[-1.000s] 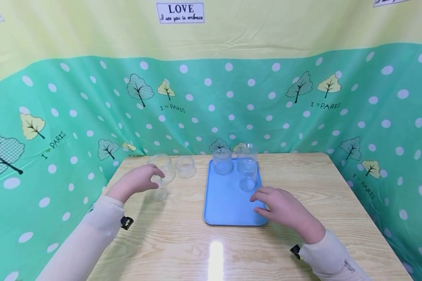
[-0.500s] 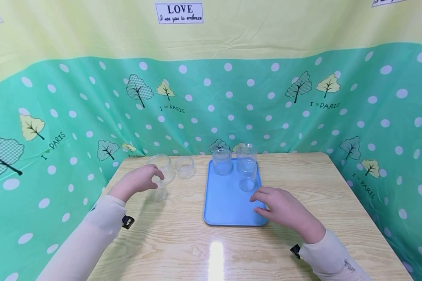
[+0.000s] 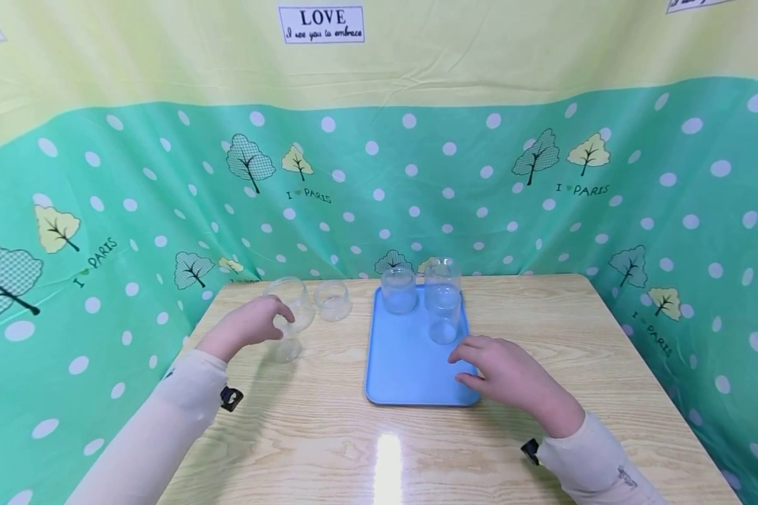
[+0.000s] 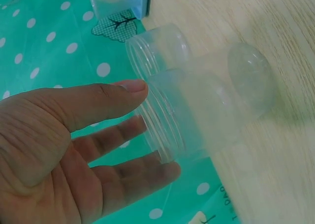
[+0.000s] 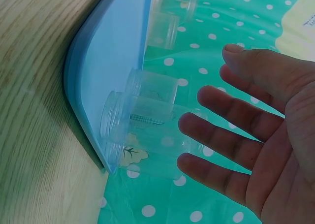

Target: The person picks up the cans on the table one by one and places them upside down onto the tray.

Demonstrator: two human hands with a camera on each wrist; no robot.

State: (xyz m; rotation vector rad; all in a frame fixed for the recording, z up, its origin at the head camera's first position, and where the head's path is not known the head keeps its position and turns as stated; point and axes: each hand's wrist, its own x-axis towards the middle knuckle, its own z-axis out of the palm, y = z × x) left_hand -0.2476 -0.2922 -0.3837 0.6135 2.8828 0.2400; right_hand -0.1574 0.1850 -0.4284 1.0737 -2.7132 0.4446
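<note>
Fingers (image 4: 133,182), left hand (image 3: 253,324): part-open curve round the top of the narrow jar (image 3: 288,348). Thumb one side, fingers the other; whether they grip it I can't tell through the clear wall.
Fingers, right hand (image 3: 502,368): spread, loosely bent, nothing held; just beside the front tray jar (image 3: 445,315).
Key relation: narrow jar sits directly below the left fingers, base on the counter (image 3: 328,421), long axis looks vertical. Left hand nearer; right is well apart, across the tray (image 3: 404,368).
Left group: wide jar (image 3: 295,291) just behind the narrow one, short jar (image 3: 333,303) to the wide one's right.
Tray: blue, flat; front tray jar, rear-right jar (image 3: 443,272) behind it, rear-left jar (image 3: 400,293).
Count: six clear jars, three on counter, three on tray; one tray; two hands.
Backdrop: one green-and-yellow curtain (image 3: 354,175).
</note>
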